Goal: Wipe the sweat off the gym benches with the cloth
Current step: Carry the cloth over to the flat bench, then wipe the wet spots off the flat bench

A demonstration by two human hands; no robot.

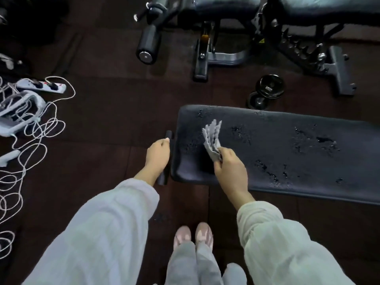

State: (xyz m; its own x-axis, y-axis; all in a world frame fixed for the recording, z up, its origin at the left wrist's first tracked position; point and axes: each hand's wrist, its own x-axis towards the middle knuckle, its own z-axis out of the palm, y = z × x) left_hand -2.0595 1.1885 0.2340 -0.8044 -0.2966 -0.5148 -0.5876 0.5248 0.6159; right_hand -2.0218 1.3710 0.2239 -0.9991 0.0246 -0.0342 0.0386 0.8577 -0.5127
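Right hand (229,169): fingers closed around the lower end of a folded grey cloth (212,138), which fans upward over the near end of the flat bench (287,153); whether the cloth touches the pad cannot be told. Left hand (158,155): curled around the black crossbar handle (166,159) at the bench's end. Bench pad: dark, dotted with wet patches (320,140) across its surface, densest toward the right. Both forearms wear pale long sleeves (107,227); 2 pink shoes (193,235) stand on the dark floor just beside the bench. Beyond the bench lie 2 black weight plates (265,91). Further back stand 2 more padded benches (226,7) on grey frames. At far left, a white power strip (41,85) sits among looped white cable (39,128).
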